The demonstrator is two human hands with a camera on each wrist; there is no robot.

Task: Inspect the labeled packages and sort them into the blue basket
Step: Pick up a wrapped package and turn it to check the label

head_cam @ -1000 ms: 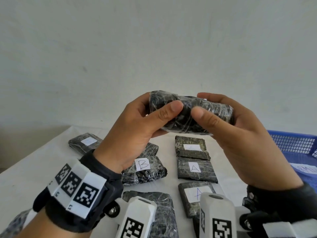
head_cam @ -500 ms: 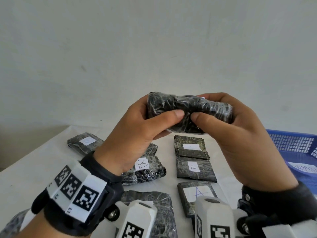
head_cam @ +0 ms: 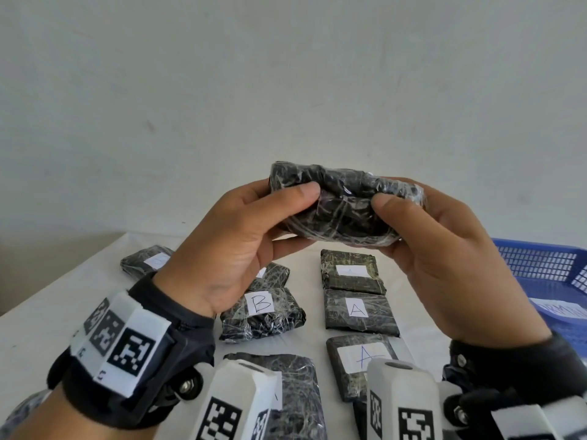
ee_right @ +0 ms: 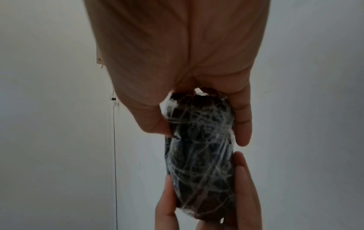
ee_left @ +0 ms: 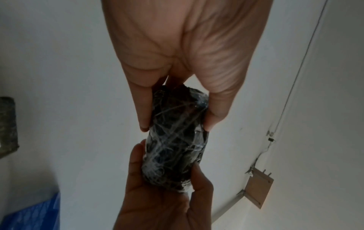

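Left hand (head_cam: 222,249) & right hand (head_cam: 444,265) both grip wrapped pkg (head_cam: 343,214) above table (head_cam: 47,312).

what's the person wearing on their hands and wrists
Both hands are bare. The left hand has a black wrist strap bearing white square-code tags; the right hand has a black band. White blocks with printed codes sit under both wrists.

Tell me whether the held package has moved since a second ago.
Yes. The held package, gripped by the left hand and right hand, has tipped over, showing more of its broad face; against the table's B package it sits about as high.
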